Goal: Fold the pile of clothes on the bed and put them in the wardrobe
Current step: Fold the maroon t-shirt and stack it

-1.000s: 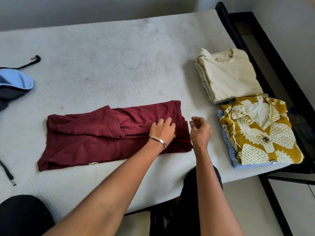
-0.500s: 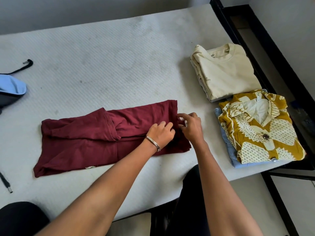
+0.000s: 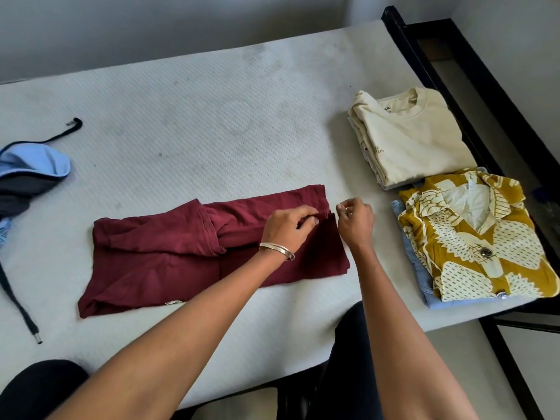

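Observation:
A maroon shirt (image 3: 169, 256) lies folded into a long strip across the white mattress (image 3: 212, 131), one sleeve folded over its top. My left hand (image 3: 288, 227), with a metal bangle on the wrist, pinches a fold of the cloth near the strip's right end. My right hand (image 3: 356, 221) hovers just beside the shirt's right edge, its fingers curled and fingertips pinched together. I see no cloth between those fingertips.
On the right lies a folded cream sweatshirt stack (image 3: 415, 140), with a yellow patterned shirt (image 3: 485, 253) on a light blue garment (image 3: 409, 253) in front of it. A blue and grey garment (image 3: 30, 174) with a black drawstring (image 3: 15, 295) lies at the left. A black bed frame (image 3: 448, 86) borders the right.
My right hand came down to the shirt's right edge, then drew slightly away to the right. My left hand curled from resting on the cloth to pinching it.

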Motion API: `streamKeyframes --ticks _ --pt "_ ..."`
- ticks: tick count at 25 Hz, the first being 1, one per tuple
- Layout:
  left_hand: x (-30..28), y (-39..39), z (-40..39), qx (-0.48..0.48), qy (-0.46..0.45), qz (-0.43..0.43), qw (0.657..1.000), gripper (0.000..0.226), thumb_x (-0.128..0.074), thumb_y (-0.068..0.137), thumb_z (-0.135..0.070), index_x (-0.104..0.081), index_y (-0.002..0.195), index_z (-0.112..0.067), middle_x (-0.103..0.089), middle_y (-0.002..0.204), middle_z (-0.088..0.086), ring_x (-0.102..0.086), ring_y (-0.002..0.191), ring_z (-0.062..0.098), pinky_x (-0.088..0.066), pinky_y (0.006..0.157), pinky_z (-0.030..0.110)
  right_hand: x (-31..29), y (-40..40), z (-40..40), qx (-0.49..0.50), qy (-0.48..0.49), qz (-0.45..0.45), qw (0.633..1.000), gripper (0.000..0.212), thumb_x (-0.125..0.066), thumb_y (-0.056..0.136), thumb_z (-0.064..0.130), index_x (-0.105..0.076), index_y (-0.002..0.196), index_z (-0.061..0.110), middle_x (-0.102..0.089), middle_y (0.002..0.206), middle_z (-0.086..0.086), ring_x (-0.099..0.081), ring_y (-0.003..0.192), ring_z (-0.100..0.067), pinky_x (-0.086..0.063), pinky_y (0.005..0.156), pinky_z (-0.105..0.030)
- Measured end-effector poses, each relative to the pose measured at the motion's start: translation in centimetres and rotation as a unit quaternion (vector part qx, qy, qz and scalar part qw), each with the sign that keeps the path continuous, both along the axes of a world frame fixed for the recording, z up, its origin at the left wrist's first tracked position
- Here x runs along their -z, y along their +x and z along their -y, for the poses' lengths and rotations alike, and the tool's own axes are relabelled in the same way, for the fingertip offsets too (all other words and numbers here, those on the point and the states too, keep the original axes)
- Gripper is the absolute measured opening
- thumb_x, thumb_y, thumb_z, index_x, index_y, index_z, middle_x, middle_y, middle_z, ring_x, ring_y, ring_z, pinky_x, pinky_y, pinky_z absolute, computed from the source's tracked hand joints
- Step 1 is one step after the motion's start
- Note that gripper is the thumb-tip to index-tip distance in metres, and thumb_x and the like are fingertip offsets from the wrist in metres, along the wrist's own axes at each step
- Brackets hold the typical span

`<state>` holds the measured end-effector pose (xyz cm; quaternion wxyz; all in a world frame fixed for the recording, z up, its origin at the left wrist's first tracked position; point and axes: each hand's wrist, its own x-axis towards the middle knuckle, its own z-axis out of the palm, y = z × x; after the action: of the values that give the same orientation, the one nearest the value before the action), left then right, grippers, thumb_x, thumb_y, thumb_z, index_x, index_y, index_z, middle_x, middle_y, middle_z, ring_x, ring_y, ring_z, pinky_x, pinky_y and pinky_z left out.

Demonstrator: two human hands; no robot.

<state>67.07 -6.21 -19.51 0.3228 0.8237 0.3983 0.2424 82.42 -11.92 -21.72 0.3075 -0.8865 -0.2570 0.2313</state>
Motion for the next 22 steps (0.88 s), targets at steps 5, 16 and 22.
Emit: streamKeyframes --ticks 5,16,22 --pt "2.5 -0.3 3.8 0.220 -0.051 -0.185 0.956 0.042 -0.051 0.090 -0.005 -0.062 0.128 -0.019 -0.060 0.133 0.005 -0.053 0.125 0.021 -0.039 0.107 0.030 -0.3 -2.7 2.8 0.115 -0.005 -0.052 0.992 0.055 -0.046 0.098 0.052 -0.063 0.107 0.001 -0.067 0.104 -0.015 -0.059 0.093 -0.027 -0.042 0.076 -0.033" --pt "1.4 -4.1 1.6 -0.125 -0.325 -0.014 0.937 0.021 -0.058 0.090 -0.010 -0.071 0.106 -0.013 -0.073 0.096 0.006 -0.069 0.090 0.021 -0.054 0.087 0.032 -0.2 -4.0 1.1 -0.003 -0.114 -0.106 0.988 0.032 -0.075 0.080 0.038 -0.065 0.090 0.010 -0.065 0.105 -0.014 -0.056 0.109 -0.036 -0.048 0.090 -0.041" --pt "-4.2 -3.1 -0.4 -0.181 -0.581 0.125 0.783 0.055 -0.053 0.087 -0.062 -0.064 0.103 -0.010 -0.070 0.093 0.008 -0.068 0.087 0.026 -0.059 0.075 0.041 -7.1 -7.6 0.5 -0.234 0.002 -0.119 0.965 0.038 -0.065 0.082 -0.003 -0.060 0.118 0.009 -0.063 0.093 0.012 -0.060 0.085 -0.005 -0.043 0.070 -0.011"
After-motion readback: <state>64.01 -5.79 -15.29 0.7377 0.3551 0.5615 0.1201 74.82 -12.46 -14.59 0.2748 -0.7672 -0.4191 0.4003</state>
